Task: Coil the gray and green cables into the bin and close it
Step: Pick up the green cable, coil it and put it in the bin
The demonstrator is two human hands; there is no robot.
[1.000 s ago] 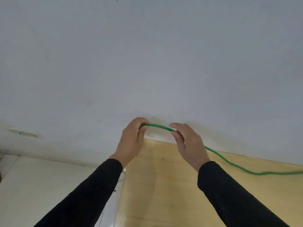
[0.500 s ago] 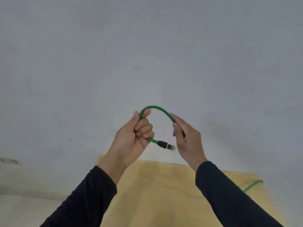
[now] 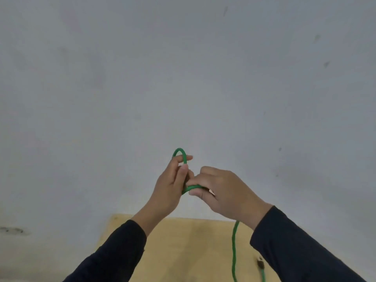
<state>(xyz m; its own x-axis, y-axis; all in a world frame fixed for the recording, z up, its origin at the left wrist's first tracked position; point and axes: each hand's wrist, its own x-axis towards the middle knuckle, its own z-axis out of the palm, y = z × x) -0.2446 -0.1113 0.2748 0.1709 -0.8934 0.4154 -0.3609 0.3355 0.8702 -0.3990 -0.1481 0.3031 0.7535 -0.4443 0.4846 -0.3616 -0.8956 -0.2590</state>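
Observation:
Both my hands are raised in front of a pale wall, holding the green cable (image 3: 234,247). My left hand (image 3: 170,188) grips it, and a small tight loop sticks up above that hand's fingers. My right hand (image 3: 225,190) pinches the cable just beside the left hand, the two hands touching. Below my right wrist the cable hangs down over the wooden table (image 3: 183,251), with a dark connector near my right sleeve. The gray cable and the bin are out of view.
A pale grey wall (image 3: 183,78) fills most of the view. The table's far edge meets the wall just below my hands. My dark sleeves cross the lower part of the frame.
The loop in my left hand has tightened from a wide arc to a small one. My right hand has moved in against the left. The cable now hangs below my right wrist.

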